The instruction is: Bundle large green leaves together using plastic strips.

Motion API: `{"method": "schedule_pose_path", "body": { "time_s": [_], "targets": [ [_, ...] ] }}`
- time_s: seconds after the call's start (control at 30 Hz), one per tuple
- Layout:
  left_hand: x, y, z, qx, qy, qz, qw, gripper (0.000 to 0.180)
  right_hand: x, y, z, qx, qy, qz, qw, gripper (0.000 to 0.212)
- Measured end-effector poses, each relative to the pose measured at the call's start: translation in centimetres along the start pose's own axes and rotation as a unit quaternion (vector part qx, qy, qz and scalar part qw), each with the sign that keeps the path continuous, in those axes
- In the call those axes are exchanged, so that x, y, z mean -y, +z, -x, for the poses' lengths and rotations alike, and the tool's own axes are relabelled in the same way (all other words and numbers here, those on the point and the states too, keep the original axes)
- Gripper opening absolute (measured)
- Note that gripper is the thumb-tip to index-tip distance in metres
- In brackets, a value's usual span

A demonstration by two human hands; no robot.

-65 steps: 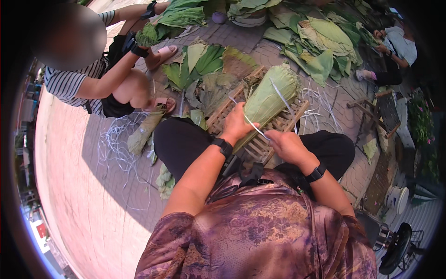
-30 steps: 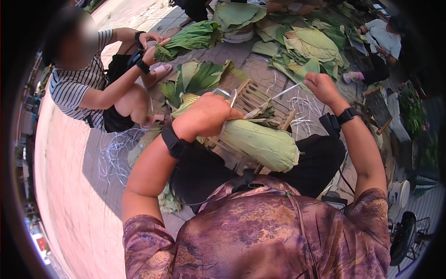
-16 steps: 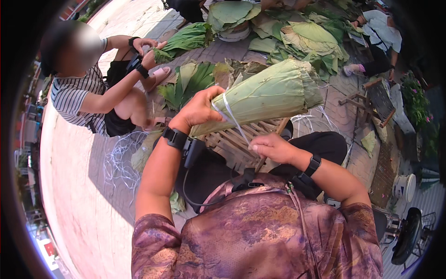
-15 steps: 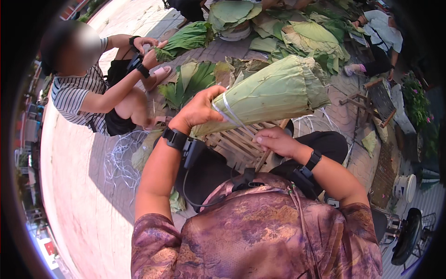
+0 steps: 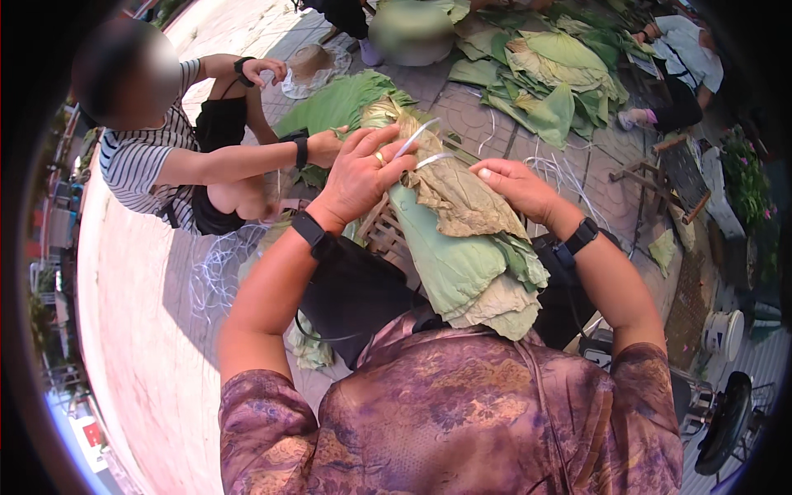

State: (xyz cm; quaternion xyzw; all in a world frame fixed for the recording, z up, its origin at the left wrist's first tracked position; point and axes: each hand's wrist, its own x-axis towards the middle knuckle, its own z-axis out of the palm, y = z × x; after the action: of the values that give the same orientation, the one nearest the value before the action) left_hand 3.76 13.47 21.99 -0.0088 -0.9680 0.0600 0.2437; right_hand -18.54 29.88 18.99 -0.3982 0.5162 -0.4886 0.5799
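A bundle of large dried leaves [image 5: 450, 247] lies slantwise over my lap, its wide end toward my body and its narrow end up by my hands. White plastic strapping [image 5: 433, 158] passes round the narrow end, and a strand of it stands up in a loop. My left hand [image 5: 359, 177], with a ring on one finger, is closed over the narrow end and the strapping. My right hand [image 5: 520, 190] is at the bundle's right edge, thumb pressed against curled fingers; what it pinches is hidden.
A co-worker in a striped shirt [image 5: 144, 161] sits at left, one hand reaching beside my left hand. Piled leaves [image 5: 553, 66] lie ahead on the paving. Tangled white strapping [image 5: 219, 272] is at left, a wooden chair [image 5: 681, 177] and white bucket [image 5: 723, 334] at right.
The bundle has swung round, so its wide end, which pointed away to the right, now faces me. My right hand has risen to its edge. The co-worker's bunch of green leaves has come lower.
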Motion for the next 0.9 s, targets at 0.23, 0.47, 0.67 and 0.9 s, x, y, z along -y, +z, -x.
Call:
{"method": "schedule_pose_path", "body": {
  "time_s": [0.23, 0.47, 0.67, 0.9],
  "targets": [
    [0.2, 8.2, 4.5, 0.049, -0.094, 0.044, 0.993, 0.029, 1.2, 1.3, -2.6, -0.039, -0.043, 0.538, 0.841, 0.042],
    [0.6, 9.8, 7.3, 0.105, -0.471, 0.408, 0.775, 0.030, -3.3, 4.0, -3.2, -0.033, 0.016, 0.660, 0.750, 0.036],
    [-4.3, 10.7, 0.2, 0.057, -0.416, 0.651, 0.632, 0.025, -4.3, 5.1, -3.9, -0.026, -0.004, 0.642, 0.766, 0.021],
    [-6.2, 11.7, -0.5, 0.153, -0.229, 0.313, 0.909, 0.024, -1.1, 5.7, -1.9, -0.123, -0.147, 0.569, 0.799, 0.009]
  ]
}}
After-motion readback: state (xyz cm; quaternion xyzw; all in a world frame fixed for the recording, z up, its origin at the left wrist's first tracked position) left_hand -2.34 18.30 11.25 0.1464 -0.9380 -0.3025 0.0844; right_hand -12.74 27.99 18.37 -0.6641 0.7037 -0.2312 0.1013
